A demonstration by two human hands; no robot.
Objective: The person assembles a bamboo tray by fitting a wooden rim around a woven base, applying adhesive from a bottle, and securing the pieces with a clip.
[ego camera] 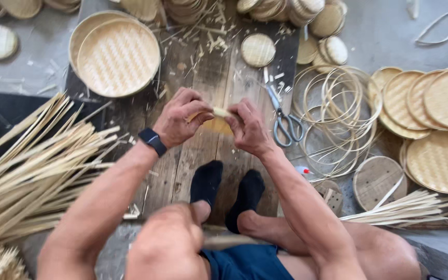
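Both hands pinch one pale bamboo strip (222,112) between them, the left hand (181,117) closed on its left end and the right hand (247,127) closed on its right, above the wooden board (208,78). A large heap of bamboo strips (32,171) lies to the left. A round woven tray (117,57) sits beyond the hands, thin hoops (333,111) to the right, and scissors (285,122) just beside the right hand.
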